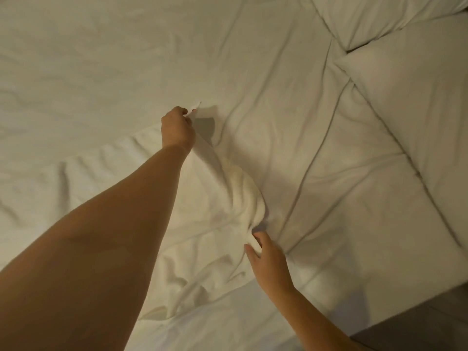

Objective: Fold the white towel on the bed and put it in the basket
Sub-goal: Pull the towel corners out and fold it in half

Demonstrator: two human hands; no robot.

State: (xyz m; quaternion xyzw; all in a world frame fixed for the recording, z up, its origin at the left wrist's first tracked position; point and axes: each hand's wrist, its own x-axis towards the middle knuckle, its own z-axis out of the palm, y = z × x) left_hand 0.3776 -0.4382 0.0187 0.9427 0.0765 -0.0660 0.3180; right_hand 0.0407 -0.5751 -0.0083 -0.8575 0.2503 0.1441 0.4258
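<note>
Both hands, left hand point(177, 127) and right hand point(268, 262), pinch white towel point(215, 203) edges; open bed point(88, 59) beyond.

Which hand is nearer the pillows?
The right hand. It pinches the towel edge low and beside the duvet, closer to the pillows at upper right. The left hand lifts a corner further left.

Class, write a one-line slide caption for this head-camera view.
Left hand lifts one corner of the white towel off the bed; right hand pinches another.
</note>
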